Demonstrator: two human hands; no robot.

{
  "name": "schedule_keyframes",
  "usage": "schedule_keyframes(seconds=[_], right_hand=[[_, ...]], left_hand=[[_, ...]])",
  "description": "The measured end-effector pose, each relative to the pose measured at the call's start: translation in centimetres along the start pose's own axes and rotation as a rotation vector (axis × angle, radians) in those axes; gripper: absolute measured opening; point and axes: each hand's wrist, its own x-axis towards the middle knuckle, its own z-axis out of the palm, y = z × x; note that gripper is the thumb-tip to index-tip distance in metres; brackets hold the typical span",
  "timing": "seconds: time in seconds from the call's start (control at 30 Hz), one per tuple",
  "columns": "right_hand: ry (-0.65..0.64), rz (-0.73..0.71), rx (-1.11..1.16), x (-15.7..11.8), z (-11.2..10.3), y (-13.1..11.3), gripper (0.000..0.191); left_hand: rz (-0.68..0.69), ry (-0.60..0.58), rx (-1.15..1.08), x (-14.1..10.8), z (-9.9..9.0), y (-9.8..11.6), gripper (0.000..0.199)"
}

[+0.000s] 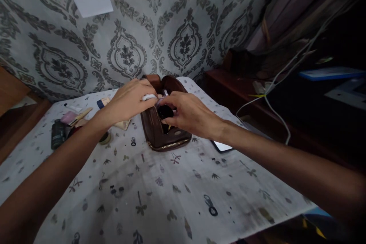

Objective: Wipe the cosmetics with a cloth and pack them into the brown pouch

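Observation:
A brown zippered bag (151,131) lies open on the printed white cloth, near the patterned wall. My left hand (130,97) is at the bag's upper left edge, its fingers closed on a small white item (149,97). My right hand (191,116) reaches over the bag's opening from the right, thumb and fingers curled round a round black object (165,112). A small silvery item (165,92) shows inside the bag, just behind the fingers. The rest of the bag's contents is mostly hidden by my hands.
Left of the bag are a dark bottle (58,134), a pink item (69,117), a white tube and a round jar (105,138). A phone-like device (222,146) lies right of the bag, partly under my right forearm. White cables (281,120) hang farther right.

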Motion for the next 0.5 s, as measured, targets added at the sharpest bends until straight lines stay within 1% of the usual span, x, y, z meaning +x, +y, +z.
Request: schedule_keyframes(seconds=[0.07,0.23,0.37,0.5], right_hand=[[-0.014,-0.026,0.005,0.1,0.2,0.1,0.037],[-0.046,-0.082,0.029,0.2,0.5,-0.2,0.035],[-0.085,-0.085,0.076,0.1,0.3,-0.6,0.029],[-0.023,-0.037,0.17,-0.4,0.0,-0.1,0.027]], left_hand=[[0.001,-0.017,0.018,0.4,0.0,-0.1,0.025],[-0.014,0.017,0.07,0.0,0.4,0.2,0.023],[-0.007,0.043,0.066,-0.1,0.8,0.0,0.023],[0.004,0.066,0.046,-0.1,1.1,-0.2,0.025]])
